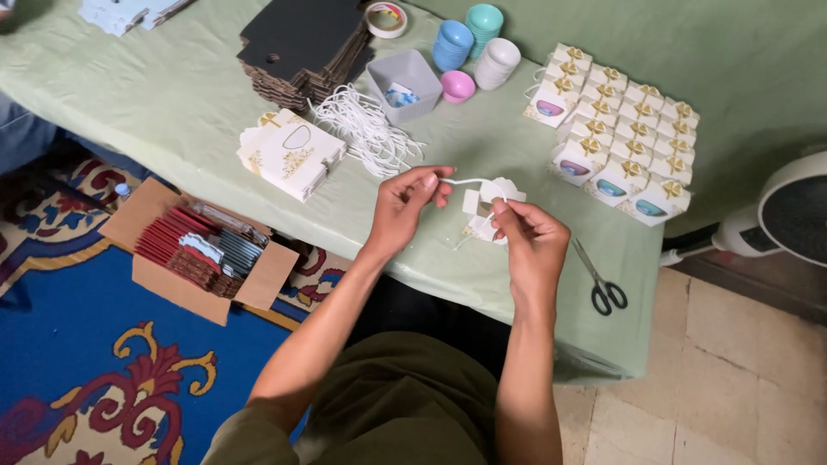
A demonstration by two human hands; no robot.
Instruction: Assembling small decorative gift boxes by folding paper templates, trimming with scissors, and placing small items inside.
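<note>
My right hand (531,238) grips a small white folded paper box (491,200) just above the green tablecloth (172,103). My left hand (402,207) pinches the end of a white cord (463,182) that runs into the top of that box. A pile of loose white cords (366,131) lies behind my left hand. Beside it sits a stack of flat white box blanks (289,155) with gold print.
Several finished white boxes with gold bows (624,129) stand in rows at the right. Black-handled scissors (600,280) lie near the table's front edge. Stacked small bowls (474,43), a grey tray (405,82), a tape roll (387,18) and black card sheets (301,47) sit behind. An open cardboard carton (202,254) rests on the carpet.
</note>
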